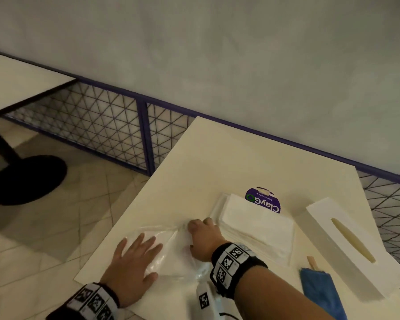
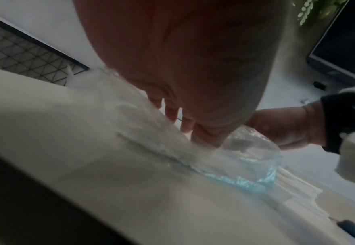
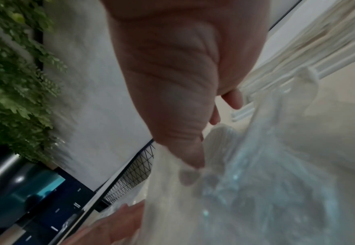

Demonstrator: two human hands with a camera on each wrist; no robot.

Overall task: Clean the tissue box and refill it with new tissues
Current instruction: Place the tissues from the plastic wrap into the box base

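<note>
A crumpled clear plastic wrapper (image 1: 171, 257) lies at the table's near left. My left hand (image 1: 136, 252) presses flat on its left part, fingers spread. My right hand (image 1: 202, 236) grips the wrapper's right part with curled fingers, right beside a stack of white tissues (image 1: 256, 227). In the right wrist view the thumb of the right hand (image 3: 172, 82) pinches the wrapper (image 3: 256, 182). The left wrist view shows the left hand (image 2: 193, 66) lying on the wrapper (image 2: 245, 159). The white tissue box (image 1: 346, 245) lies at the right, slot up, untouched.
A blue cloth (image 1: 321, 292) and a small wooden stick (image 1: 312, 262) lie between the stack and the box. A purple round sticker (image 1: 263, 200) sits behind the stack. The cream table (image 1: 217, 158) meets a mesh fence (image 1: 102, 125) and a grey wall; another table stands at the left.
</note>
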